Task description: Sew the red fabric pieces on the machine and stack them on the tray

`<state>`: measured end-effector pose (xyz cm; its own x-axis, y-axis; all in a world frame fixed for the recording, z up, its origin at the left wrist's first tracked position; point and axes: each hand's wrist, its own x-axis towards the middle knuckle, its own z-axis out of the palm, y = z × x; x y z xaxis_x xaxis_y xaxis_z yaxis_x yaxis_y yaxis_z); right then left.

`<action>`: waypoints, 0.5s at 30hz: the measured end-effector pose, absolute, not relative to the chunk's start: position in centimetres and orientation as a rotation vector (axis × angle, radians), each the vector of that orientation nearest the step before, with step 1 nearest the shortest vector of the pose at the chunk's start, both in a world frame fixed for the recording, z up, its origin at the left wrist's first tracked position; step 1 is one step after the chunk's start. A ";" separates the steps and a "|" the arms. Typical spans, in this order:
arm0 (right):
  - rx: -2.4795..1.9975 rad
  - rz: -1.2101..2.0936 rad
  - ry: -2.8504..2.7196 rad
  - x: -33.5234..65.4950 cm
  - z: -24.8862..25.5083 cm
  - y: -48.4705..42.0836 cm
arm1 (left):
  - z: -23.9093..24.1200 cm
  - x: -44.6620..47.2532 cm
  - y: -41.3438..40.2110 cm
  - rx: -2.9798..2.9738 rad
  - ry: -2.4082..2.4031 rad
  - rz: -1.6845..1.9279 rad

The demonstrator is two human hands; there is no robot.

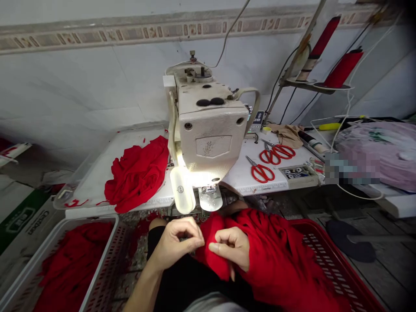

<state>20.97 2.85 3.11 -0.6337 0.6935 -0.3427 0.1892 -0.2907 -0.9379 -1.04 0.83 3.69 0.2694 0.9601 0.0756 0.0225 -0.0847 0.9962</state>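
Observation:
My left hand (pixel 180 242) is closed in a pinch, thumb against forefinger, at the left edge of a piece of red knit fabric (pixel 216 225). What sits between those fingertips is too small to make out. Close beside it, my right hand (pixel 233 247) is closed on the same fabric, thumb and fingers pinching it. More red cloth (pixel 286 264) hides my right wrist and forearm and spreads over my lap to the right. Just above both hands is the sewing machine (pixel 212 130), its lamp lit over the metal plate (pixel 210 199).
Crumpled red fabric (pixel 138 175) lies on the white table left of the machine. Several red-handled scissors (pixel 262 173) lie on its right. A white basket (pixel 108 242) holds red fabric; a red basket (pixel 320 249) stands at right. Red thread cones (pixel 344 67) hang above.

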 end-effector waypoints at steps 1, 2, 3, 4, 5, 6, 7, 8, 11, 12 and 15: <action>-1.118 1.988 -1.692 21.2 3.0 2.7 | 3.7 -0.5 0.8 1.418 1.042 1.043; -1.124 1.946 -1.797 21.5 2.9 2.6 | 3.7 0.1 0.9 1.444 1.072 0.991; -1.118 1.892 -1.895 21.8 2.8 2.6 | 3.6 0.7 0.9 1.485 1.066 0.896; -1.107 1.856 -1.970 22.2 2.6 2.6 | 3.4 1.2 1.0 1.529 1.023 0.781; -1.104 1.844 -2.009 22.6 2.4 2.8 | 3.2 1.6 1.1 1.566 0.961 0.674; -1.109 1.845 -2.017 23.1 2.3 3.0 | 3.0 1.7 1.2 1.589 0.906 0.595; -1.121 1.859 -1.993 23.5 2.1 3.3 | 2.8 1.8 1.2 1.590 0.879 0.561; -1.134 1.872 -1.953 23.9 2.0 3.7 | 2.6 1.6 1.3 1.567 0.888 0.568; -1.160 1.816 -1.768 24.7 1.9 4.9 | 2.3 1.0 1.3 1.424 1.036 0.695; -1.169 1.786 -1.696 24.7 2.0 5.2 | 2.2 0.8 1.2 1.367 1.089 0.743; -1.204 1.700 -1.552 24.4 2.6 5.8 | 2.0 0.6 1.0 1.238 1.170 0.913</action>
<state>24.38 5.76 2.61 -0.4569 0.8527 -0.2533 0.1749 -0.1931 -0.9655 0.58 1.03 1.98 0.2017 0.9669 -0.1560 0.0831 0.1418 0.9864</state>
